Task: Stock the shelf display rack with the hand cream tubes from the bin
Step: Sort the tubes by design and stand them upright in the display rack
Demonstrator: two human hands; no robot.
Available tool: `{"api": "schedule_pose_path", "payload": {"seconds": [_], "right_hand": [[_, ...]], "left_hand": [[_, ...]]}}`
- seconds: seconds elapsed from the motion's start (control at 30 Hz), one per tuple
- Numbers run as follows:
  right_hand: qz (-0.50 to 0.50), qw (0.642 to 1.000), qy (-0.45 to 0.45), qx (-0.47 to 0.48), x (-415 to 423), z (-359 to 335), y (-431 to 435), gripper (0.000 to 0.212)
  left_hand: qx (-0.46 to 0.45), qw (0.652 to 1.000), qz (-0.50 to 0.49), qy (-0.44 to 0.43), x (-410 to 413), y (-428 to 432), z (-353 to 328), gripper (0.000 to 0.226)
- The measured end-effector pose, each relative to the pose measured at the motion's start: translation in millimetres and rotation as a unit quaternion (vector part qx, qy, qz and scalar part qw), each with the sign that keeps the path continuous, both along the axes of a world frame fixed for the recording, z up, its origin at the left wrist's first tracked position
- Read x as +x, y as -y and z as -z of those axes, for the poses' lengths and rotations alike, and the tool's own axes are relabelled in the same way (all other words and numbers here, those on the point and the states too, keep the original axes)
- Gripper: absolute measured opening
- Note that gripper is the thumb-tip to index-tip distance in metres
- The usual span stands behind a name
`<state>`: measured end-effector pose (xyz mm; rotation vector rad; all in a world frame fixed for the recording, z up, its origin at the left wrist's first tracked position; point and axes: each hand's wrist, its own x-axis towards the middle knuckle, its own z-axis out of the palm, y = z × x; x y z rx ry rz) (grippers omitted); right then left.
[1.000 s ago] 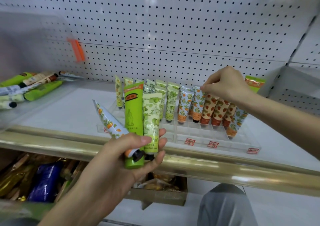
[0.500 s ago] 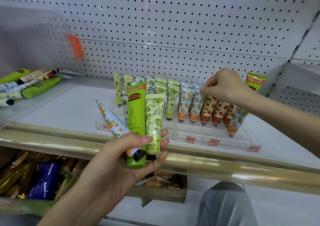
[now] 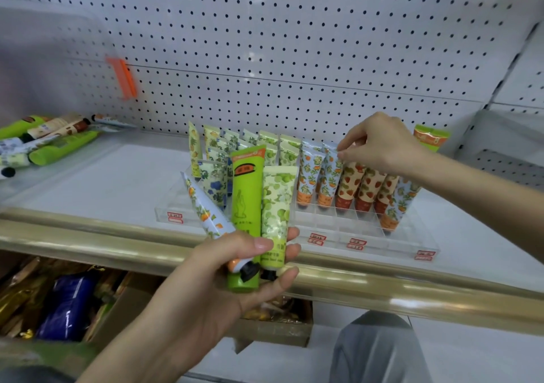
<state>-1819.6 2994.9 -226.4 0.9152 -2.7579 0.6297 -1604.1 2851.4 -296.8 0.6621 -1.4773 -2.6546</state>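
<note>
A clear acrylic display rack (image 3: 365, 237) stands on the white shelf, with several hand cream tubes upright in its back rows. My right hand (image 3: 382, 144) reaches over the rack and pinches the top of an orange-patterned tube (image 3: 330, 173) standing in it. My left hand (image 3: 235, 268) is held in front of the shelf edge and grips three tubes fanned upward: a plain green tube (image 3: 246, 206), a green-fruit tube (image 3: 277, 206) and a slanted orange-print tube (image 3: 203, 206). A clear bin (image 3: 59, 73) at the left holds several more tubes (image 3: 59, 144) lying flat.
A gold rail (image 3: 382, 288) runs along the shelf's front edge. White pegboard (image 3: 294, 44) backs the shelf, with an orange tag (image 3: 122, 78) on it. Below the shelf sits a cardboard box (image 3: 123, 306) of packets. One tube (image 3: 431, 138) stands behind my right wrist.
My right hand has shifted slightly left along the tube tops, keeping its pinch at the orange-patterned tubes. My left hand still holds the same three tubes.
</note>
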Motion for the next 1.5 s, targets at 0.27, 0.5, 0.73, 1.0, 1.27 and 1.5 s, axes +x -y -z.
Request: {"api": "schedule_pose_path", "payload": {"seconds": [0.27, 0.5, 0.73, 1.0, 1.27, 1.5], "right_hand": [[-0.185, 0.966, 0.156, -0.087, 45, -37, -1, 0.029], [-0.202, 0.936, 0.288, -0.022, 62, -32, -9, 0.02], [-0.176, 0.941, 0.272, -0.096, 67, -44, 4, 0.022], [-0.138, 0.973, 0.14, -0.125, 61, -46, 29, 0.021], [-0.114, 0.99, 0.027, -0.077, 51, -5, 62, 0.023], [-0.089, 0.994, -0.011, -0.065, 43, 6, 68, 0.023]], "left_hand": [[0.077, 0.981, 0.127, -0.123, -11, -18, 12, 0.05], [0.09, 0.981, 0.063, -0.157, -9, -23, 8, 0.055], [-0.001, 0.982, -0.008, -0.19, 4, -7, -13, 0.076], [-0.119, 0.975, -0.15, -0.11, 28, 26, 2, 0.072], [-0.115, 0.978, -0.135, -0.109, 29, 28, 12, 0.036], [-0.129, 0.98, -0.097, -0.116, 38, 30, 15, 0.052]]}}
